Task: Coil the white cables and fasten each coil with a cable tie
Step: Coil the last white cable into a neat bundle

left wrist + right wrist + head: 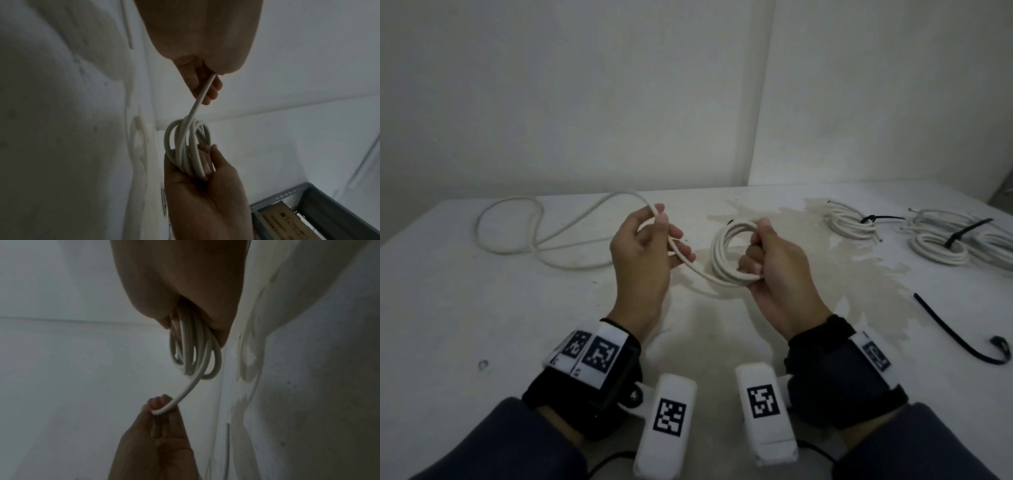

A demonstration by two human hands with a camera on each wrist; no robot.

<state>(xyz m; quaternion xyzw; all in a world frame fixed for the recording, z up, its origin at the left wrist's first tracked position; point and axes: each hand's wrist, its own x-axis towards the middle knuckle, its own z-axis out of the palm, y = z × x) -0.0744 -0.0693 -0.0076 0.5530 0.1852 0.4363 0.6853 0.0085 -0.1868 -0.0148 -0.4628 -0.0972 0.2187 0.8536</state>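
The right hand [774,260] is curled tight around a small coil [732,253] of white cable, held up just above the bench [482,308]. The left hand [647,246] pinches the loose part of the same cable [517,236], which runs between its fingers and trails off in big loops lying on the bench to the far left. Two tied coils [852,222] sit at the far right, and a spare black cable tie [959,335] lies near the right hand. If the right hand lets go a little, I think the rings could spring open and get messy. The long tail could also twist or snag on itself as it is pulled in, making a lumpy loop.
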